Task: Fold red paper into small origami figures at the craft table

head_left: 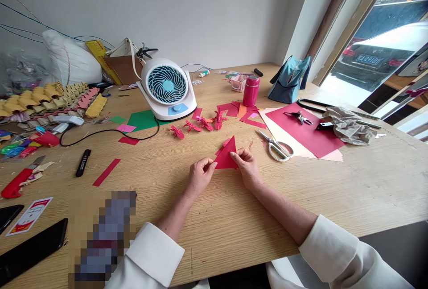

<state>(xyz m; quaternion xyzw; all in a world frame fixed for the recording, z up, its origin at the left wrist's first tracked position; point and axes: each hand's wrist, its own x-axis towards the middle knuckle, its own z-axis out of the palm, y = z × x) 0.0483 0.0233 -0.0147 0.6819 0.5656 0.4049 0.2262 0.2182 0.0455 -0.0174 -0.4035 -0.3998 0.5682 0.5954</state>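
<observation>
Both forearms reach forward over the worktop (pixel 217 222) and slant inward, so that the two hands meet in front of the person, with white cuffs turned back below the elbows. The left hand (pixel 200 175) comes in from the lower left with its fingers curled in and its thumb pointing forward and to the right; thumb and fingers are narrowed on the left corner of a folded piece of red paper (pixel 227 158). The right hand (pixel 249 169) comes from the lower right, back of the hand partly up, its thumb laid flat on the paper's right edge and its fingers bent behind, so the grip there is narrow too.

The paper is a triangle with its tip pointing away from the person, held between the hands just above or on the worktop; which of the two, I cannot tell. Past it stands a row of small folded red paper figures (pixel 203 122), in front of a white fan (pixel 167 86). To the right of the right hand, near it, lie scissors (pixel 280 150), their handles toward the person.
</observation>
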